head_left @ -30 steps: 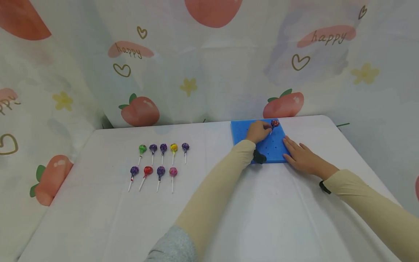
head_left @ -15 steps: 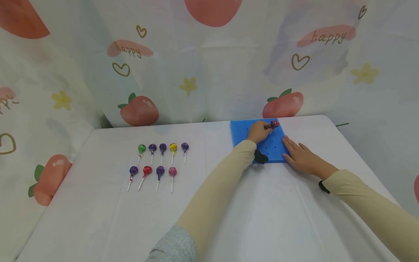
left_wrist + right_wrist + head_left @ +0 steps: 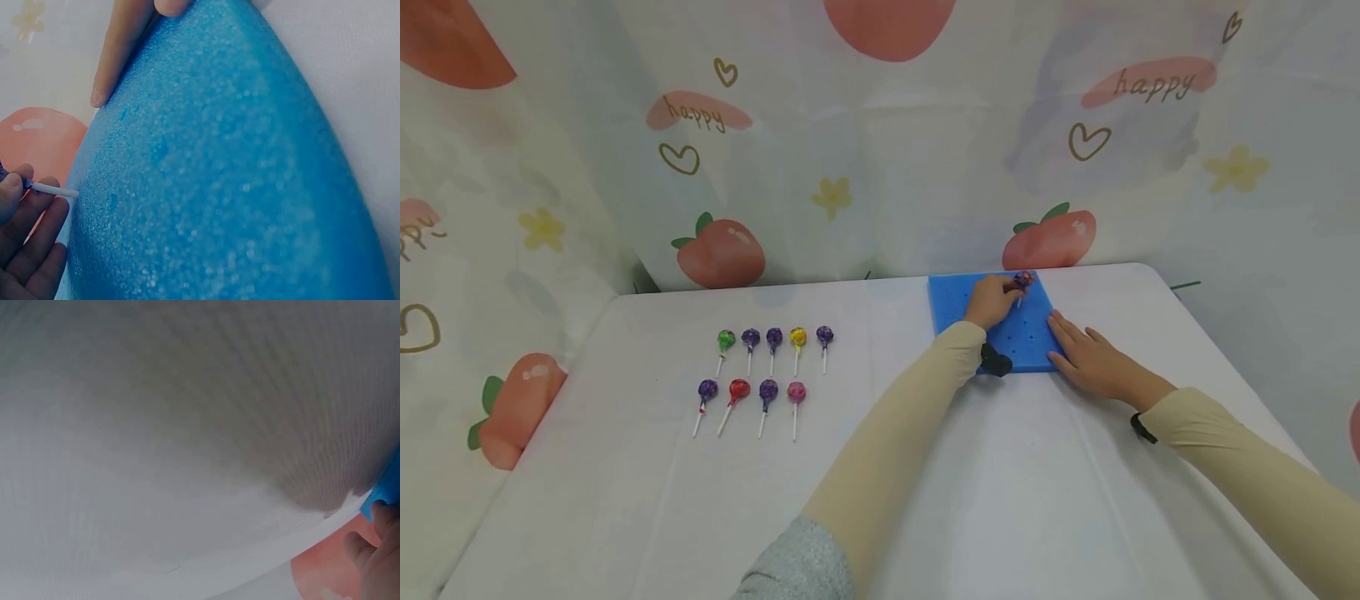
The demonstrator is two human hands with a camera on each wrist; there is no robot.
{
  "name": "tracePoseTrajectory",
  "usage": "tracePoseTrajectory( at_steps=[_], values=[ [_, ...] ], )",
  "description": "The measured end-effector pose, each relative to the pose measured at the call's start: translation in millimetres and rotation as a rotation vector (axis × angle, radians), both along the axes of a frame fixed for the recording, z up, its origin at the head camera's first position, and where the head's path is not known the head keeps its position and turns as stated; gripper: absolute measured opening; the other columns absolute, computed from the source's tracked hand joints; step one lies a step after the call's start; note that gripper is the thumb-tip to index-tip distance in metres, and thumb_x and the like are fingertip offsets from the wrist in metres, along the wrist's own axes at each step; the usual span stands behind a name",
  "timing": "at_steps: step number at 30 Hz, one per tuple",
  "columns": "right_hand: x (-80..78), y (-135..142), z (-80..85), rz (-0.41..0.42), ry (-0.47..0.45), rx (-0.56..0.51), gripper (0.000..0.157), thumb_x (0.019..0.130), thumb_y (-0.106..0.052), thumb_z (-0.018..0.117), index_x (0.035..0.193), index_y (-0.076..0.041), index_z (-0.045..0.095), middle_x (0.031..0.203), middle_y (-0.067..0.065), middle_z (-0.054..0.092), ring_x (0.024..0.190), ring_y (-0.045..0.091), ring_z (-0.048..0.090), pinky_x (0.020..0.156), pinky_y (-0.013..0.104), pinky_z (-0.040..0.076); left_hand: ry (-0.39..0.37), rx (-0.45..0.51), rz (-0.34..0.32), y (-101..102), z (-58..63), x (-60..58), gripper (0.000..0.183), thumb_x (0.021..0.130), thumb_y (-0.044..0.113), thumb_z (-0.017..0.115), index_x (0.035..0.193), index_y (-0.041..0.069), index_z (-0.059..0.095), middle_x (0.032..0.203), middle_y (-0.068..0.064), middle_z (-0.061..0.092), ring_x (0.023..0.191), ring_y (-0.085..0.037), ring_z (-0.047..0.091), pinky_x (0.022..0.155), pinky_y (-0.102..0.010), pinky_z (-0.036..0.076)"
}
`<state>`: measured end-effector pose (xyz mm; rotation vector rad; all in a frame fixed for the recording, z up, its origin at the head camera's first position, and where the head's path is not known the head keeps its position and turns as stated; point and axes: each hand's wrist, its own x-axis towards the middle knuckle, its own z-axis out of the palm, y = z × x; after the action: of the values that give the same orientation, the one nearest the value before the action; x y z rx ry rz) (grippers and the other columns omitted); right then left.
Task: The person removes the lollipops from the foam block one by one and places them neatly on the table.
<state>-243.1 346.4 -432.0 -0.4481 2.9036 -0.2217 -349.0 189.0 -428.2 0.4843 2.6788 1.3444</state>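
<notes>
My left hand [image 3: 992, 302] pinches a lollipop [image 3: 1023, 279] with a dark purple and red wrapper, just below its head. The white stick [image 3: 55, 190] points down, its tip right at the surface of the blue foam board [image 3: 1022, 342], near the far right part. Small holes dot the board's top. My right hand [image 3: 1092, 361] lies with straight fingers against the board's right edge; its fingers [image 3: 112, 59] also show at the board's edge in the left wrist view. In the right wrist view, part of the right hand [image 3: 382, 550] appears beside the blue corner.
On the left of the white table [image 3: 880, 517] lie two rows of lollipops, among them a green one [image 3: 726, 340], a yellow one [image 3: 798, 337], a red one [image 3: 739, 390] and a pink one [image 3: 797, 392]. A patterned curtain [image 3: 910, 167] hangs behind the table.
The lollipop in my left hand has shifted slightly to the left and toward the back of the board. My right hand has stayed at the board's edge.
</notes>
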Motion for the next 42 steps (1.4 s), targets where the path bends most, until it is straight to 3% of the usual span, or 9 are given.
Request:
tracePoseTrajectory(
  at_steps=[4,15,28,36,42],
  values=[
    [-1.7,0,-2.2,0.003,-0.001,-0.001,0.069,0.100,-0.033,0.039,0.145,0.011,0.010,0.153,0.030,0.010,0.140,0.047,0.015,0.110,0.066,0.010,0.017,0.028,0.020,-1,2.3,1.2,0.024,0.096,0.022,0.052,0.109,0.013,0.071,0.098,0.002,0.071,0.080,-0.005,0.056,0.068,-0.013,0.044],
    [-1.9,0,-3.0,0.012,0.004,0.007,0.069,0.100,-0.033,0.039,0.145,0.011,0.010,0.152,0.032,0.011,0.139,0.048,0.016,0.110,0.066,0.011,0.105,0.128,0.019,-6,5.1,-3.3,0.020,0.095,0.018,0.055,0.096,0.009,0.073,0.083,-0.001,0.068,0.067,-0.006,0.050,0.055,-0.012,0.035],
    [0.6,-1,0.3,0.023,0.014,0.001,0.068,0.100,-0.030,0.039,0.144,0.013,0.011,0.152,0.032,0.012,0.139,0.047,0.015,0.109,0.066,0.011,0.174,0.130,-0.019,-32,21.6,1.5,0.021,0.092,0.021,0.060,0.102,0.007,0.072,0.093,-0.004,0.073,0.080,-0.008,0.067,0.065,-0.010,0.045],
    [0.6,-3,1.5,0.018,-0.008,-0.015,0.068,0.101,-0.031,0.038,0.145,0.013,0.009,0.152,0.033,0.009,0.139,0.048,0.014,0.110,0.066,0.010,0.190,0.172,-0.073,-59,34.8,11.8,0.020,0.089,0.021,0.063,0.099,0.006,0.073,0.092,-0.006,0.074,0.082,-0.010,0.070,0.078,-0.015,0.049],
    [1.6,-3,2.3,0.023,0.008,-0.018,0.068,0.100,-0.030,0.038,0.144,0.013,0.009,0.152,0.033,0.010,0.140,0.048,0.014,0.110,0.065,0.010,0.172,0.134,-0.043,-84,42.6,25.1,0.021,0.088,0.026,0.065,0.097,0.009,0.073,0.089,-0.002,0.074,0.079,-0.007,0.069,0.083,-0.021,0.049]
  ],
)
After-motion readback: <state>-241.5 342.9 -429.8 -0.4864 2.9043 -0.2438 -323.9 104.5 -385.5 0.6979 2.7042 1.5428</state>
